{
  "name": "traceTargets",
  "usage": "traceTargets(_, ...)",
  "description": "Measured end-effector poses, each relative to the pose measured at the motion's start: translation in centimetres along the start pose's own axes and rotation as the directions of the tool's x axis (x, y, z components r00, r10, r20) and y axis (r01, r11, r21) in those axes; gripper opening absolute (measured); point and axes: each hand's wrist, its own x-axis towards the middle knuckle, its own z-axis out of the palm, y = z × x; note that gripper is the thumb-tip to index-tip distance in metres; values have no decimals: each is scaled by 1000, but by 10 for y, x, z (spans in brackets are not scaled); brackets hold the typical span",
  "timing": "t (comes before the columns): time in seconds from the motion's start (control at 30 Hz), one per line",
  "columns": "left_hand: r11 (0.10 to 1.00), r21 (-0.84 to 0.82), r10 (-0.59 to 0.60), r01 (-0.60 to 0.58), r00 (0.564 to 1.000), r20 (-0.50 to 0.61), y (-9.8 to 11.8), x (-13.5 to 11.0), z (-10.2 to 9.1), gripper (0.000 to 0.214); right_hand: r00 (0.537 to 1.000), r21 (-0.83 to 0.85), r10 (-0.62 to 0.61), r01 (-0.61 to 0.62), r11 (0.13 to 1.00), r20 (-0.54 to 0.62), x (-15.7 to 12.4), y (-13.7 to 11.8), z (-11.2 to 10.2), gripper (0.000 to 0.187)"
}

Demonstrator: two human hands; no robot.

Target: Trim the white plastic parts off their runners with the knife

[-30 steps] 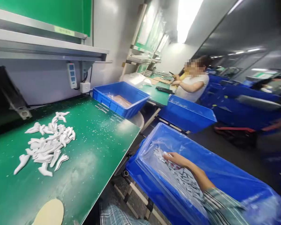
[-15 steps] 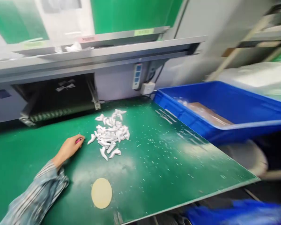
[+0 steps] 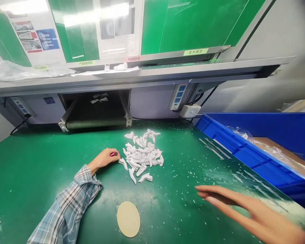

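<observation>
Green counter [image 3: 40,183] filling the view, speckled all over with white crumbs [image 3: 188,176], and a grey metal shelf [image 3: 152,73] running along above it, with a green board [image 3: 193,27] behind that. Under the shelf, a power strip [image 3: 178,96] and a white junction box [image 3: 190,110]. On the counter, dead centre, a loose pile of white moulded pieces [image 3: 142,157], curved and pointed, lying in a jumble. Left hand [image 3: 103,158] in a plaid sleeve [image 3: 71,200] is resting on the counter just beside that pile, fingers [image 3: 108,156] curled together and pinching a small pink-tipped implement [image 3: 114,154], too small for me to identify, its tip almost at the nearest piece. Right hand [image 3: 236,208] is over at the lower right, blurred, with fingers [image 3: 208,191] stretched out and slightly apart, holding nothing I can see. Below the pile sits a flat beige oval disc [image 3: 128,219]. Off to the right, a blue plastic crate [image 3: 244,156] with crumpled clear film [image 3: 244,133] and a brown cardboard sheet [image 3: 274,145] inside
</observation>
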Motion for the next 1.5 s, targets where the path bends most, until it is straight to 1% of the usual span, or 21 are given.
traceTargets(0.03,1000,20,-10,10,1000,-28,2,-7,3,30,994,49,-25,20,999,104,14,-18,5,38)
traceTargets(0.13,993,97,-51,62,993,-108,8,-23,14,32,949,151,-178,143,978,260,49,-70,29,38)
traceTargets(0.2,984,150,-69,93,986,-154,10,-28,22,34,921,192,-283,237,952,267,65,-93,47,36)
traceTargets(0.27,976,190,-66,103,980,-188,11,-28,29,30,908,211,-364,321,923,208,77,-102,65,31)
traceTargets(0.33,972,211,-57,101,977,-207,13,-27,33,23,906,200,-409,383,902,112,84,-102,80,28)
traceTargets(0.43,970,225,-36,87,974,-222,22,-34,36,20,901,172,-432,432,885,-40,90,-96,98,25)
traceTargets(0.47,971,227,-25,77,975,-222,27,-39,38,20,899,175,-431,438,882,-77,91,-95,102,27)
traceTargets(0.53,974,226,24,26,977,-213,40,-53,42,19,899,206,-424,438,875,-111,89,-95,110,38)
traceTargets(0.57,975,222,70,-23,976,-205,47,-61,45,18,899,232,-425,438,868,-108,88,-95,113,44)
traceTargets(0.6,971,214,148,-104,968,-204,54,-69,48,16,897,262,-431,442,858,-99,86,-97,116,45)
traceTargets(0.67,945,193,304,-265,929,-212,66,-82,54,14,890,337,-448,448,828,-83,81,-101,119,35)
traceTargets(0.73,922,156,384,-355,889,-248,74,-92,59,19,894,429,-439,434,793,-92,77,-104,119,23)
traceTargets(0.8,927,99,373,-361,879,-297,77,-97,62,31,905,511,-406,410,756,-125,74,-106,118,18)
traceTargets(0.87,946,17,312,-325,891,-330,77,-100,65,30,902,549,-392,422,722,-179,72,-105,116,16)
traceTargets(0.9,951,-31,281,-307,904,-323,76,-100,66,28,893,546,-397,445,710,-212,71,-104,116,16)
traceTargets(1.03,952,-200,187,-231,958,-217,75,-100,72,31,847,481,-438,531,698,-300,69,-99,116,19)
traceTargets(1.13,949,-270,123,-164,979,-161,77,-100,74,34,835,459,-451,550,698,-314,67,-99,116,20)
traceTargets(1.27,958,-259,97,-119,991,-95,78,-104,75,25,841,473,-443,542,695,-312,65,-101,117,17)
traceTargets(1.37,971,-223,64,-89,991,-117,76,-105,74,19,843,490,-430,538,686,-324,65,-102,117,17)
traceTargets(1.43,969,-212,99,-128,985,-143,75,-104,73,18,843,499,-421,537,680,-334,66,-102,117,18)
traceTargets(1.5,957,-209,168,-200,972,-164,73,-103,71,22,846,506,-415,533,678,-335,67,-102,117,20)
